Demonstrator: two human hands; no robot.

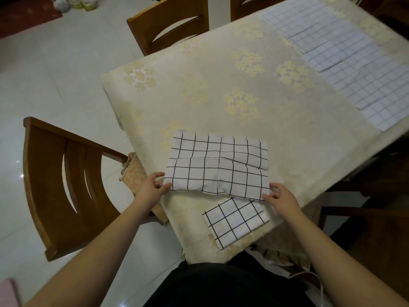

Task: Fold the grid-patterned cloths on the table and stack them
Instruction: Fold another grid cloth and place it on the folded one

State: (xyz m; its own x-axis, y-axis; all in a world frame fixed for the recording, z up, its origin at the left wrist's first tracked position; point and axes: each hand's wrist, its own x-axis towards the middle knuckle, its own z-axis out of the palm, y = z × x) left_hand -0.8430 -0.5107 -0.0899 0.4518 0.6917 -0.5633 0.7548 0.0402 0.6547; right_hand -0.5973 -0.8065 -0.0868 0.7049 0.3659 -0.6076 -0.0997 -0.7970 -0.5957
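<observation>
Left hand [152,185], right hand [280,197]: curled fingers pinch near corners of half-folded grid cloth [217,165].

Open tablecloth [221,89] beyond the cloth [217,167]

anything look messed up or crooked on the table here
The half-folded white black-grid cloth held by the left hand and right hand is uneven: its top layer sits askew, with a wavy near edge. The cream floral tablecloth looks frayed and torn at the near corner, beside the small folded grid cloth.

Bare forearms — no sleeves, dark trousers [221,286]
</observation>
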